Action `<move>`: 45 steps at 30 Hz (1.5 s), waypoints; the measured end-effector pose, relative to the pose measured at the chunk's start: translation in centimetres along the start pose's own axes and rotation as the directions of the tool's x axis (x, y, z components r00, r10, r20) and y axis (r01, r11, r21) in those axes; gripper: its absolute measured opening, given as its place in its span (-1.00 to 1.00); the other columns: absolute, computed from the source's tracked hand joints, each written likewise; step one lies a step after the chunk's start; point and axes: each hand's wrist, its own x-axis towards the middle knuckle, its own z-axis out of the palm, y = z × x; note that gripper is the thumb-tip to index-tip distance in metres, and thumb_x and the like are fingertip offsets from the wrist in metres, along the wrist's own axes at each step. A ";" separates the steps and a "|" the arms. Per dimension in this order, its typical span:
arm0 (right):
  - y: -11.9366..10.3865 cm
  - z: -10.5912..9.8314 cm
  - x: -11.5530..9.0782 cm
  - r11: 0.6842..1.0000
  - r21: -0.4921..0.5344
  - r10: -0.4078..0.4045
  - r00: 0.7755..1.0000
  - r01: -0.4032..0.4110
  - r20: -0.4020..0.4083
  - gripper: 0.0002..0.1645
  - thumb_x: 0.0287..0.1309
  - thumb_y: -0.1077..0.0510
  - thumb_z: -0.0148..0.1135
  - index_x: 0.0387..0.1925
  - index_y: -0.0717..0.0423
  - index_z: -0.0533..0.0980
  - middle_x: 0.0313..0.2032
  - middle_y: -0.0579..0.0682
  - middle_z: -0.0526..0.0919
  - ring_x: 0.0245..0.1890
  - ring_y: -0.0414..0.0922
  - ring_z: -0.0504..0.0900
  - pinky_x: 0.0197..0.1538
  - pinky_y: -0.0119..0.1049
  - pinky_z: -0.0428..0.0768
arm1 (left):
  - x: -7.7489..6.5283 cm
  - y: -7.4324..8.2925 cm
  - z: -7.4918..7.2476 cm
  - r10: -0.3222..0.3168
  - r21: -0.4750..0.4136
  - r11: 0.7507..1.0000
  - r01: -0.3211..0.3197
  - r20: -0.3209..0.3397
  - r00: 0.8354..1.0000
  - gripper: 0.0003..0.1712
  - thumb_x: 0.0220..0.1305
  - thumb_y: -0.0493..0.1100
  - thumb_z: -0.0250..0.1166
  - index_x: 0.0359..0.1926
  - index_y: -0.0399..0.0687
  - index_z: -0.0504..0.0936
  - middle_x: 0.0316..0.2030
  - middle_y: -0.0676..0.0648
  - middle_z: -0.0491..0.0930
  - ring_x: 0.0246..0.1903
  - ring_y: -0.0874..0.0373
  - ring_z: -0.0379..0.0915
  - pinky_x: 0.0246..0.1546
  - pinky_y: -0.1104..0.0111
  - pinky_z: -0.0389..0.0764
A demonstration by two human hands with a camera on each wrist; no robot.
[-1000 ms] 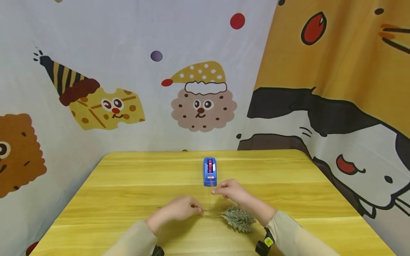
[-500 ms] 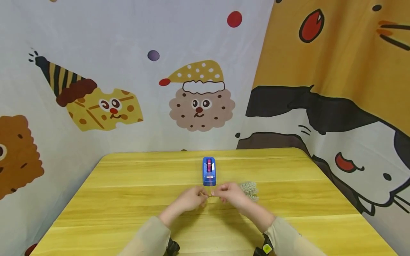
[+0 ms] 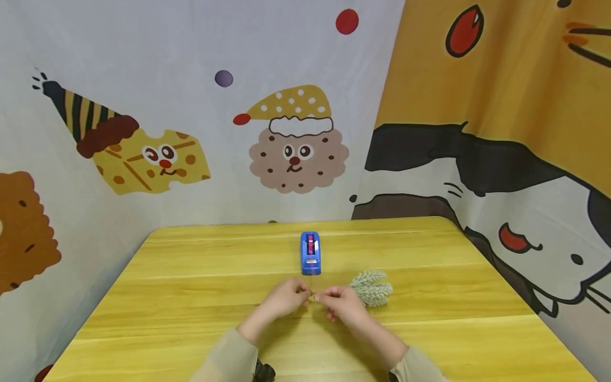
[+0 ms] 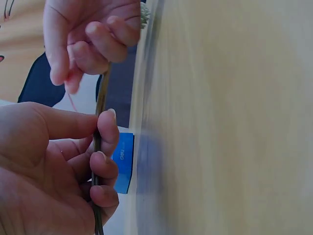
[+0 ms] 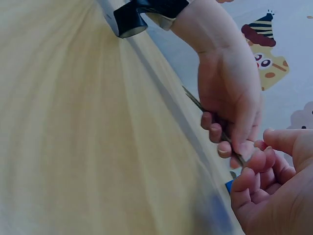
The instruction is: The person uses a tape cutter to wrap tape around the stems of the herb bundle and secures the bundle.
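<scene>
The tape dispenser [image 3: 310, 257] looks plastic, the table [image 3: 200, 276] smooth wood.

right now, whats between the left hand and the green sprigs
The right hand lies between the left hand and sprigs in the head view; stems show between the hands in the left wrist view.

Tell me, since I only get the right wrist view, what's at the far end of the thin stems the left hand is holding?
Observer: In the head view, a pale green bushy head shows past the right hand, on its right side.
Operator: And the blue patch near that hand?
Observer: It's a tape dispenser with a pink roll, on the table beyond both hands.
Operator: Is the right hand pinching anything?
Observer: It looks so: the left wrist view shows a thin pink strip running from it.
</scene>
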 end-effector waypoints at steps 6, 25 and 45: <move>0.4 0.5 -0.4 0.999 0.050 0.025 0.998 -0.022 -0.059 -0.63 0.15 0.15 0.33 -0.21 0.45 0.59 -0.62 -0.05 0.50 -0.67 -0.24 0.38 -0.61 -0.43 0.42 | -0.3 0.3 0.2 -0.011 -0.015 1.000 0.011 -0.003 1.000 -0.88 0.35 -0.25 0.17 -0.33 -0.18 0.59 -0.49 -0.07 0.58 -0.59 0.18 0.34 -0.60 0.38 0.38; -1.3 1.3 -2.1 0.993 0.118 0.015 0.991 0.000 -0.130 -0.72 0.15 0.31 0.27 -0.23 0.56 0.57 -0.73 -0.06 0.39 -0.73 -0.24 0.30 -0.64 -0.44 0.38 | -0.9 1.0 0.6 0.031 -0.024 0.999 -0.032 -0.030 0.999 -0.89 0.33 -0.30 0.17 -0.35 -0.20 0.59 -0.51 -0.09 0.58 -0.64 0.23 0.31 -0.65 0.44 0.35; -1.2 2.0 -2.5 0.994 0.085 -0.050 0.979 0.068 -0.199 -0.73 0.13 0.32 0.28 -0.26 0.57 0.58 -0.70 -0.05 0.42 -0.77 -0.27 0.28 -0.66 -0.45 0.35 | -0.8 0.5 0.8 0.008 -0.054 0.998 -0.010 -0.037 0.999 -0.87 0.35 -0.25 0.16 -0.31 -0.18 0.60 -0.50 -0.07 0.59 -0.70 0.26 0.30 -0.71 0.46 0.34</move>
